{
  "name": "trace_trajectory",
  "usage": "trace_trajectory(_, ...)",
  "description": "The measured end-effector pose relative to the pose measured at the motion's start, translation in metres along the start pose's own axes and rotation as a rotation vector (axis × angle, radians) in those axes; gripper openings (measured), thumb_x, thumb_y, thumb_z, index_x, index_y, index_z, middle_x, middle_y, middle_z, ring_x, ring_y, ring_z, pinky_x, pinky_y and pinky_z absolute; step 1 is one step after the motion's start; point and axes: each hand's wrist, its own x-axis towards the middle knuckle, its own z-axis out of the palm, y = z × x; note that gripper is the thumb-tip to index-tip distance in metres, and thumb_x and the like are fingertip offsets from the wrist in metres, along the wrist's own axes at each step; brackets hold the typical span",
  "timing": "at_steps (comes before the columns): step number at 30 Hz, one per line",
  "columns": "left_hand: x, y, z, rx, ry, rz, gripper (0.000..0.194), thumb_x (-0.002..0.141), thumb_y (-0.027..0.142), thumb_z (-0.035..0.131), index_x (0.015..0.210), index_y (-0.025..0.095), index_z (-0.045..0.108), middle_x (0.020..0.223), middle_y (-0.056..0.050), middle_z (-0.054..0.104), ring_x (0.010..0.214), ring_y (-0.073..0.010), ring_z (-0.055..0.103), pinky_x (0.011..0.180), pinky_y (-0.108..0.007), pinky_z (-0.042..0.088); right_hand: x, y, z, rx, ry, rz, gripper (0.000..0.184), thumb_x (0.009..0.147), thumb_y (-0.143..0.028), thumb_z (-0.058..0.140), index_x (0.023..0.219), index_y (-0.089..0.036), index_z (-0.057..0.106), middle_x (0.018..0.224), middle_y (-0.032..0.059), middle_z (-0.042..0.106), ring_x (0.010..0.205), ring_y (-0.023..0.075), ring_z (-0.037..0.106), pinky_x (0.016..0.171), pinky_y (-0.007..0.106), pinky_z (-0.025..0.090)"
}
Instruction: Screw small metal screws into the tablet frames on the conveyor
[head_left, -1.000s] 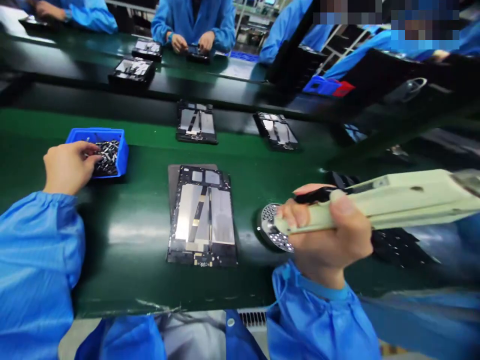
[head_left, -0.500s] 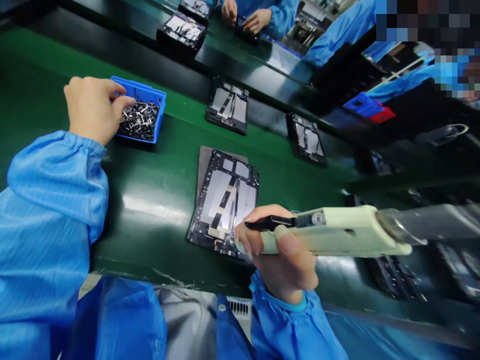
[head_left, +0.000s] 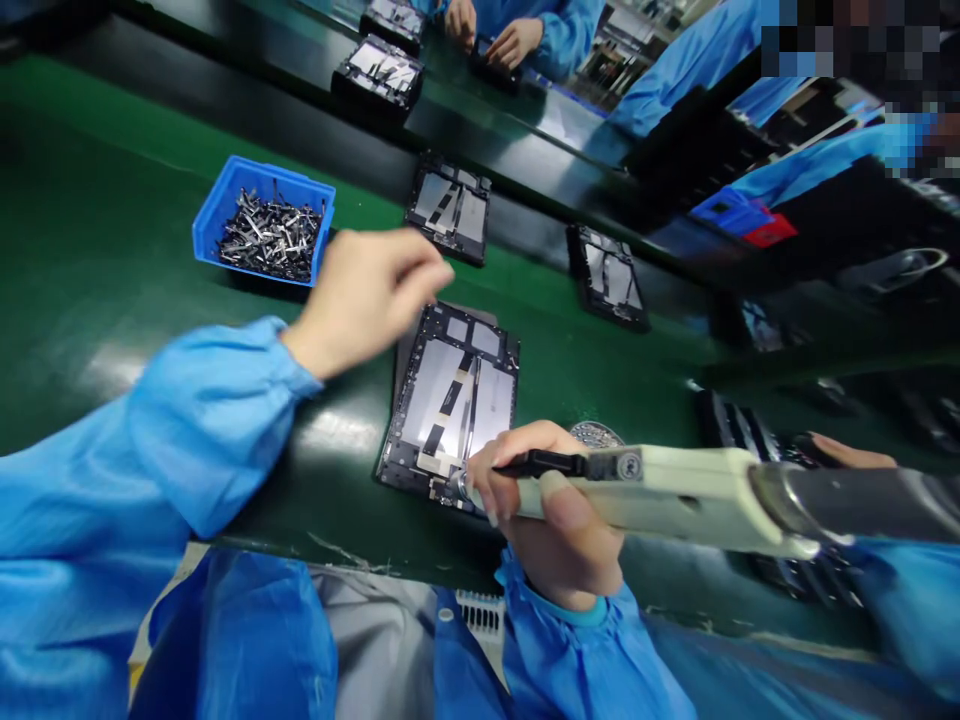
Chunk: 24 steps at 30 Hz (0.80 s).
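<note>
From the head camera, our right hand (head_left: 559, 520) is closed around the pale electric screwdriver (head_left: 675, 490), whose long body runs out to our right while its tip sits at the near right corner of the opened tablet chassis (head_left: 454, 400). The chassis lies lengthwise away from us on the green surface (head_left: 112, 250), just left of that grip, so the right hand is the nearer one. Our left hand (head_left: 367, 295) hovers blurred over the chassis's far left edge, fingers pinched together; we cannot tell whether they hold anything. The blue bin of small metal parts (head_left: 266, 235) sits behind it to the left. Co-workers' hands (head_left: 510, 40) work across the line.
</note>
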Motion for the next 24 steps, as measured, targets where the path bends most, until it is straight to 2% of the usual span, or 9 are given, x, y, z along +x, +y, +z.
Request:
trace_trajectory(2,-0.017,0.013,0.037,-0.142,-0.215,-0.034,0.011,0.094,0.016,0.064,0.091,0.017,0.075,0.084,-0.001,0.075,0.075,-0.0163,0.069,0.074,-0.027,0.050,0.003,-0.002,0.002,0.019,0.025,-0.009,0.031,0.087,-0.051,0.078,0.087,-0.021,0.073,0.051,-0.0036,0.051,0.046,0.0143,0.047,0.049,0.027,0.041)
trace_trajectory(4,-0.033,0.016,0.066,-0.262,-0.394,-0.106,0.016,0.093,0.010,0.060,0.094,0.018,0.073,0.083,0.000,0.075,0.069,-0.0150,0.068,0.072,-0.026,0.052,0.004,-0.007,0.003,0.030,0.021,-0.026,0.029,0.088,-0.051,0.077,0.090,-0.022,0.074,0.050,-0.0035,0.051,0.045,0.0153,0.048,0.048,0.028,0.041)
trace_trajectory(7,-0.050,0.006,0.087,-0.413,-0.510,-0.257,0.023,0.093,0.008,0.051,0.103,0.017,0.069,0.079,-0.001,0.073,0.059,-0.0127,0.065,0.064,-0.024,0.054,0.004,-0.018,0.000,0.056,0.009,-0.072,0.030,0.089,-0.052,0.074,0.096,-0.022,0.076,0.050,-0.0031,0.050,0.044,0.0169,0.048,0.047,0.029,0.044)
trace_trajectory(10,-0.054,-0.006,0.087,-0.520,-0.526,-0.364,0.027,0.094,0.013,0.048,0.115,0.014,0.064,0.083,-0.005,0.073,0.059,-0.0127,0.065,0.060,-0.024,0.057,0.005,-0.032,-0.010,0.089,0.025,-0.123,0.032,0.088,-0.052,0.074,0.098,-0.022,0.078,0.048,-0.0031,0.047,0.041,0.0160,0.045,0.046,0.030,0.042)
trace_trajectory(12,-0.053,-0.010,0.084,-0.532,-0.541,-0.394,0.024,0.095,0.019,0.049,0.114,0.013,0.063,0.086,-0.007,0.073,0.061,-0.0133,0.066,0.061,-0.024,0.058,0.009,-0.041,-0.023,0.091,0.076,-0.186,0.031,0.087,-0.052,0.075,0.095,-0.022,0.079,0.047,-0.0033,0.045,0.039,0.0150,0.042,0.046,0.030,0.040)
trace_trajectory(16,-0.050,-0.008,0.079,-0.532,-0.557,-0.434,0.024,0.092,0.035,0.059,0.103,0.015,0.061,0.089,-0.010,0.074,0.070,-0.0168,0.071,0.066,-0.027,0.061,0.024,-0.050,-0.065,0.037,0.315,-0.338,0.030,0.083,-0.053,0.078,0.085,-0.023,0.078,0.045,-0.0034,0.043,0.038,0.0153,0.041,0.044,0.031,0.038)
trace_trajectory(20,-0.045,-0.002,0.074,-0.453,-0.539,-0.428,0.030,0.085,0.045,0.068,0.090,0.016,0.063,0.084,-0.008,0.073,0.073,-0.0193,0.071,0.065,-0.027,0.061,0.038,-0.039,-0.109,-0.007,0.565,-0.384,0.035,0.079,-0.057,0.079,0.081,-0.022,0.074,0.043,-0.0061,0.040,0.036,0.0135,0.042,0.042,0.028,0.039)
trace_trajectory(24,-0.038,0.001,0.064,-0.253,-0.536,-0.341,0.033,0.088,0.050,0.065,0.083,0.017,0.067,0.069,-0.003,0.069,0.060,-0.0174,0.066,0.057,-0.024,0.054,0.046,-0.020,-0.134,0.002,0.727,-0.387,0.042,0.075,-0.059,0.081,0.071,-0.020,0.066,0.041,-0.0071,0.041,0.034,0.0115,0.042,0.039,0.025,0.040)
